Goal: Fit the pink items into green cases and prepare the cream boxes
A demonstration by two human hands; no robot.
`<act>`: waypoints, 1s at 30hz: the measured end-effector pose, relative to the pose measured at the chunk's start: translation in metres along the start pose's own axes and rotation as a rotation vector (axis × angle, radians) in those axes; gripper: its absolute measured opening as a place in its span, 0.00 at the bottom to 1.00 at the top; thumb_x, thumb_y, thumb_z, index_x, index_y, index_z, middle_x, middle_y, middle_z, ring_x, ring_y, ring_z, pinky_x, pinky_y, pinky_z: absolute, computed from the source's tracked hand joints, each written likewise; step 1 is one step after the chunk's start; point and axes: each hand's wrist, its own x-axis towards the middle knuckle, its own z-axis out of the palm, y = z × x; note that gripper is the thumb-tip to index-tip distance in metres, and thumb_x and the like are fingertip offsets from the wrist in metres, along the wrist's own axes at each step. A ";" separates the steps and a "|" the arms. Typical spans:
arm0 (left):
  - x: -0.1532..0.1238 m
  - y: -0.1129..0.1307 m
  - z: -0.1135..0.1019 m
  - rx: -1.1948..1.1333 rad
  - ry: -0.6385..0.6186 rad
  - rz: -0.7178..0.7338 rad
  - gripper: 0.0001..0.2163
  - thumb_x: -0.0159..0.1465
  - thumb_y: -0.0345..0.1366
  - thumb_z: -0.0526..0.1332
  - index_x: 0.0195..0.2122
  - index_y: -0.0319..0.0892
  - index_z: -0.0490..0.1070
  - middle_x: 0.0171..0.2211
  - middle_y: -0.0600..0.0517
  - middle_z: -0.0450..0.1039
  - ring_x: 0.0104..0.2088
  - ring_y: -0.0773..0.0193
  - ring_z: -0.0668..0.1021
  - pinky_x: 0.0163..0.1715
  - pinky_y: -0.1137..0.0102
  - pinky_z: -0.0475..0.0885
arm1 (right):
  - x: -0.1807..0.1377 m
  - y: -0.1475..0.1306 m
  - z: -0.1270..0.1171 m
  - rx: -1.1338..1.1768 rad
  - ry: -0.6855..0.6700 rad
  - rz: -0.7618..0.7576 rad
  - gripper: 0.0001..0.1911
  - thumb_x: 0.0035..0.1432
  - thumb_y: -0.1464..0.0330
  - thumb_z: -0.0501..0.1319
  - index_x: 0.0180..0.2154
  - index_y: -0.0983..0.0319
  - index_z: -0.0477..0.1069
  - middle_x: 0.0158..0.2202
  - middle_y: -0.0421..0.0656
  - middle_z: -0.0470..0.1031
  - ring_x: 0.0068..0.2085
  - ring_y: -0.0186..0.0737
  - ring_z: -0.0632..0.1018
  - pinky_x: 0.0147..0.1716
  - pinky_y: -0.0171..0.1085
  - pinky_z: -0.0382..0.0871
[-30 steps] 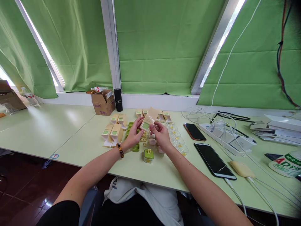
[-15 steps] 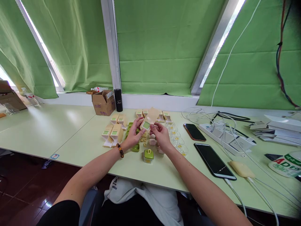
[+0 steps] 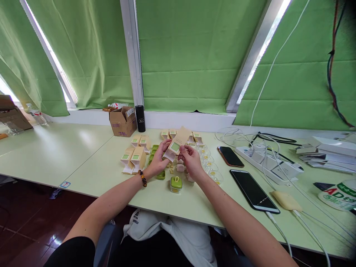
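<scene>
A small beige paper box with a green square on its face is held up over the table, tilted, its white flap hanging at the near end. My left hand grips its left side. The fingers of my right hand pinch its lower right edge. Beneath lie green lids, small yellow ring pieces and pale pink blocks, partly hidden by my hands. Closer to me stands a clear small container with a green lid. Clear cups line up at the right.
More beige boxes stand at the left and back. A cardboard carton and a black bottle are by the wall. To the right lie two phones, a power strip with white cables and a yellowish charger.
The beige box has turned and opened out: its side and a white flap at the near end now show. Both hands stay in nearly the same place.
</scene>
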 end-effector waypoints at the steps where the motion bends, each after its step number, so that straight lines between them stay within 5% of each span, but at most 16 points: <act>1: 0.000 0.000 0.000 0.021 0.009 0.006 0.34 0.64 0.29 0.65 0.71 0.48 0.59 0.69 0.41 0.69 0.71 0.48 0.72 0.70 0.52 0.68 | 0.000 0.000 0.000 0.008 0.001 0.003 0.35 0.43 0.40 0.80 0.40 0.58 0.77 0.31 0.41 0.83 0.28 0.36 0.78 0.27 0.35 0.73; 10: -0.002 0.012 -0.001 0.302 0.083 0.046 0.29 0.71 0.37 0.64 0.72 0.48 0.60 0.73 0.40 0.65 0.68 0.46 0.72 0.62 0.53 0.71 | -0.003 -0.002 0.003 0.047 0.048 0.013 0.36 0.41 0.42 0.81 0.42 0.56 0.73 0.32 0.37 0.84 0.25 0.29 0.73 0.25 0.32 0.69; 14: 0.000 0.005 0.001 0.387 0.151 0.067 0.28 0.71 0.42 0.68 0.69 0.46 0.64 0.68 0.38 0.71 0.63 0.46 0.76 0.60 0.52 0.72 | -0.004 -0.001 0.002 0.042 0.036 0.019 0.37 0.42 0.42 0.81 0.43 0.56 0.71 0.34 0.37 0.85 0.24 0.29 0.72 0.24 0.32 0.69; 25: -0.005 -0.007 0.002 0.411 0.153 0.153 0.23 0.79 0.40 0.53 0.74 0.45 0.61 0.71 0.38 0.68 0.72 0.48 0.71 0.73 0.47 0.64 | -0.002 -0.003 0.001 0.067 -0.003 0.088 0.36 0.43 0.41 0.81 0.43 0.57 0.76 0.35 0.41 0.85 0.26 0.31 0.74 0.20 0.32 0.64; 30: -0.002 -0.002 0.004 0.323 0.212 0.094 0.25 0.77 0.40 0.59 0.73 0.45 0.61 0.66 0.38 0.74 0.65 0.48 0.77 0.68 0.50 0.70 | -0.002 -0.005 0.001 0.056 -0.036 0.112 0.36 0.39 0.41 0.82 0.41 0.59 0.81 0.38 0.45 0.86 0.29 0.36 0.78 0.22 0.35 0.69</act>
